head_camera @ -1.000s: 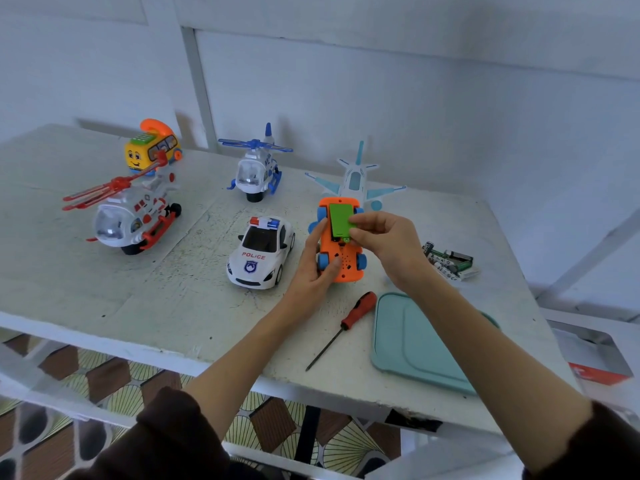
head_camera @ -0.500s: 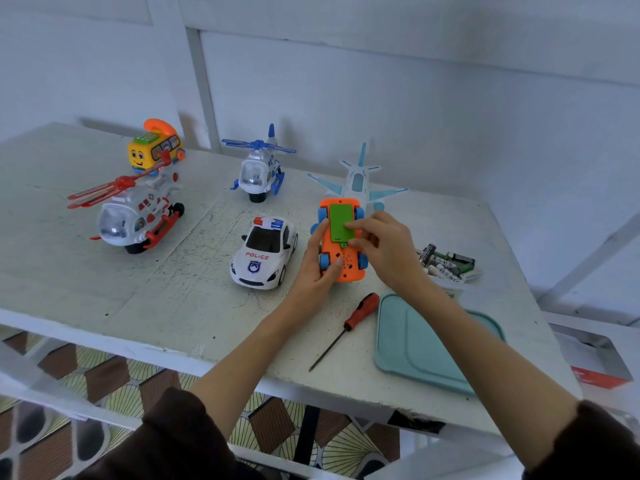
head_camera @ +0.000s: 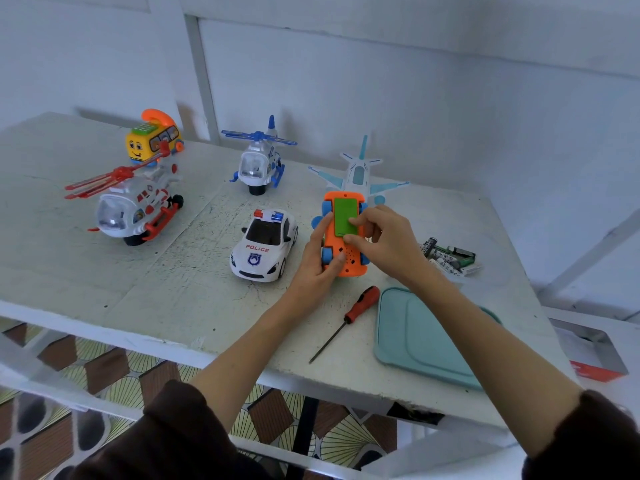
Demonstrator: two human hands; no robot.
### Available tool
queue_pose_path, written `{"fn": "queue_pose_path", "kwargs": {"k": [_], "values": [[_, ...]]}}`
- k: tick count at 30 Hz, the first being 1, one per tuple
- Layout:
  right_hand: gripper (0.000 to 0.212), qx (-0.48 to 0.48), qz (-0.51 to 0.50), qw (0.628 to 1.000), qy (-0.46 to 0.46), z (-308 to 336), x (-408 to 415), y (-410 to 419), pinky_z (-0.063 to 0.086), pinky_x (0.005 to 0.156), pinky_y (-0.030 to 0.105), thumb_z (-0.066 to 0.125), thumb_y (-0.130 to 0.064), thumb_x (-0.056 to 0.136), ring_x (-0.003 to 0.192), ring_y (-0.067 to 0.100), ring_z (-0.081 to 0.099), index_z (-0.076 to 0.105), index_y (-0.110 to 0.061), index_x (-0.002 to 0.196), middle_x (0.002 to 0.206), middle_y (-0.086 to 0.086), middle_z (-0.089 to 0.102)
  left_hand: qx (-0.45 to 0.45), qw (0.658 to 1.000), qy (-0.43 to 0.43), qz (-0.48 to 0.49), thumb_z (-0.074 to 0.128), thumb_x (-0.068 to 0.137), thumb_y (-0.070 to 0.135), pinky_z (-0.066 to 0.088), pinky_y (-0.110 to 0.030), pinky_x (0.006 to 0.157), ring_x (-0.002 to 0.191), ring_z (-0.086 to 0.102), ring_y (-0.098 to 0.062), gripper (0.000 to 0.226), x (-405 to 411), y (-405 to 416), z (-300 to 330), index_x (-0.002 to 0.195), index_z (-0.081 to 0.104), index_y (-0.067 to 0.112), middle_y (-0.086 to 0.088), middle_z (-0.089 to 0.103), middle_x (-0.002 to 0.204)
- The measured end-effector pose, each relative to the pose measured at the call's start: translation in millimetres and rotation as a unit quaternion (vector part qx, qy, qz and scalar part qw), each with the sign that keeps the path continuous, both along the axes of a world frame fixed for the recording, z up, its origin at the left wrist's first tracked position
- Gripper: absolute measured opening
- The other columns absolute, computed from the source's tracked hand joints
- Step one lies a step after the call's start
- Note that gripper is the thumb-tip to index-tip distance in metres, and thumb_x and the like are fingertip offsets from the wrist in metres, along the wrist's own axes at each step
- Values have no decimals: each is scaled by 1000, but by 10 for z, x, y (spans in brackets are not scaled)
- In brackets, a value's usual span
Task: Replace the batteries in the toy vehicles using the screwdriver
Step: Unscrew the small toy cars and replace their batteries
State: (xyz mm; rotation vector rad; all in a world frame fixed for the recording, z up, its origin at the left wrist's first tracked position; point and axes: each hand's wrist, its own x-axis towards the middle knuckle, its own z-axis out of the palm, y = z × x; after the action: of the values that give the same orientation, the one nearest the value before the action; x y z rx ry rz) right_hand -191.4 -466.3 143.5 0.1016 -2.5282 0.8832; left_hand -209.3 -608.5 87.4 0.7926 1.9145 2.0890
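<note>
An orange toy vehicle (head_camera: 349,264) with blue wheels lies belly up on the table, its green battery cover (head_camera: 344,216) seated in the underside. My left hand (head_camera: 317,263) grips the toy's left side, thumb along its edge. My right hand (head_camera: 388,242) presses fingertips on the green cover and thumb on the orange base. A red-handled screwdriver (head_camera: 346,318) lies on the table just in front of the toy, touched by neither hand. Loose batteries (head_camera: 448,258) lie to the right.
A white police car (head_camera: 265,245) stands left of the orange toy. Behind are a light blue plane (head_camera: 358,173), a blue helicopter (head_camera: 258,164), a red helicopter (head_camera: 133,206) and a yellow bus phone (head_camera: 152,140). A teal tray (head_camera: 429,337) lies near the table's (head_camera: 104,271) front edge.
The green cover, held raised at the toy's far end a second ago, now lies flat in the underside. My right hand has lowered onto it. My left hand keeps its grip.
</note>
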Motion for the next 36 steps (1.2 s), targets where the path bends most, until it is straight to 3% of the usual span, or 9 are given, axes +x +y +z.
{"fn": "queue_pose_path", "kwargs": {"k": [5,10,15,21,26,30,33,36], "values": [[21,43,3,999,-8,-27,-11,-4,27,62,7,70,-15,79,65,2,40,62,-3,93,79,2,47,-11,1000,9,2,45,98,8,47,-16,92,128,45,-14,55,-33,3,-20,140,21,35,0,32,146],[20,40,-2,999,-9,-30,14,11,27,61,10,70,-14,79,65,-1,38,60,-2,92,79,0,46,-25,999,26,8,46,99,10,46,-18,94,128,44,-13,57,-40,14,-53,144,19,32,7,34,140],[20,68,-3,997,-25,-10,25,11,31,64,19,67,-18,82,74,15,43,60,-4,95,82,1,47,-27,999,28,7,47,99,11,47,-18,94,127,45,-13,57,-35,25,-66,144,19,33,10,36,137],[17,64,9,997,-50,88,37,108,32,66,12,64,-14,84,76,13,44,66,-9,100,87,4,51,-17,999,24,18,48,97,9,48,-17,90,126,46,-15,56,-16,5,-55,137,22,39,3,34,141],[13,72,-17,996,-54,89,-4,85,41,70,26,70,-19,79,75,13,48,66,-11,90,83,-1,53,-21,999,28,13,48,98,10,47,-15,89,121,48,-6,56,-9,13,-75,139,21,36,17,37,134],[11,86,-19,994,-58,95,-16,55,45,71,32,69,-20,80,77,16,51,64,-13,87,82,-2,53,-11,1000,23,9,49,98,12,49,-20,92,126,48,-17,53,-20,1,-68,134,25,42,1,37,142],[8,98,-17,993,-62,122,3,29,43,67,28,65,-19,82,77,16,52,62,-11,83,82,-1,56,-20,999,27,12,48,98,11,48,-19,92,126,48,-17,54,-11,6,-70,136,24,41,0,37,141],[7,99,-13,993,-66,133,19,25,40,65,26,63,-17,83,76,13,51,62,-10,82,84,-3,56,-33,999,39,14,49,93,22,48,-24,94,123,49,-15,57,-12,14,-84,139,22,41,4,39,136]]}}
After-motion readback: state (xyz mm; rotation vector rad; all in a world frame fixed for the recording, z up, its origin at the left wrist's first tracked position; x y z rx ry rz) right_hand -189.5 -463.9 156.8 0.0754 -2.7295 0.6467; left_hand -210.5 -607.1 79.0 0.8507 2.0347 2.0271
